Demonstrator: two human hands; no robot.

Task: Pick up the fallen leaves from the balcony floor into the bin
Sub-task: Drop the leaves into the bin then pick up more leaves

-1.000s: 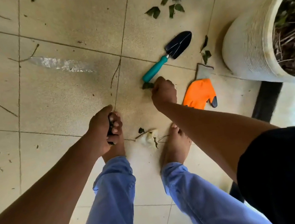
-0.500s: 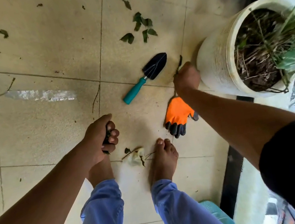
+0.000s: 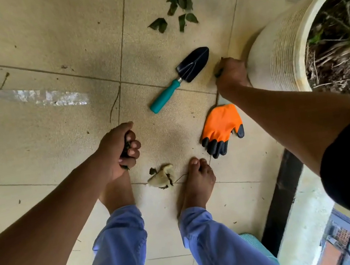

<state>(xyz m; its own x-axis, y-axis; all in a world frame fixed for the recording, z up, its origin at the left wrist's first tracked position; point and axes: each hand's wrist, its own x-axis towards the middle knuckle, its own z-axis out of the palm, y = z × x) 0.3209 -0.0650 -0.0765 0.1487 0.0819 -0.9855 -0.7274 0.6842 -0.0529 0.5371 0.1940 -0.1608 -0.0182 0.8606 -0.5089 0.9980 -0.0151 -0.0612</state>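
Dark leaves (image 3: pixel 126 151) bunched in left hand (image 3: pixel 118 149), grip curled tight around them, arm stretched down above left foot. Right hand (image 3: pixel 230 74) down at floor (image 3: pixel 55 140), grip pinching a leaf (image 3: pixel 219 73) between trowel (image 3: pixel 180 79) and white planter (image 3: pixel 281 54); orange glove (image 3: pixel 222 128) just behind. More leaves (image 3: pixel 174 9) lie beyond. No writing legible.

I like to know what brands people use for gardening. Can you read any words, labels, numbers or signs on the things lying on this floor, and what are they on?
None can be read.
Trowel: no lettering shows on blade or handle.
Orange glove: no print shows.
White plant pot: only ribbed lines, no words.
Buildings seen below the balcony: too small and blurred to tell if any signs are there.
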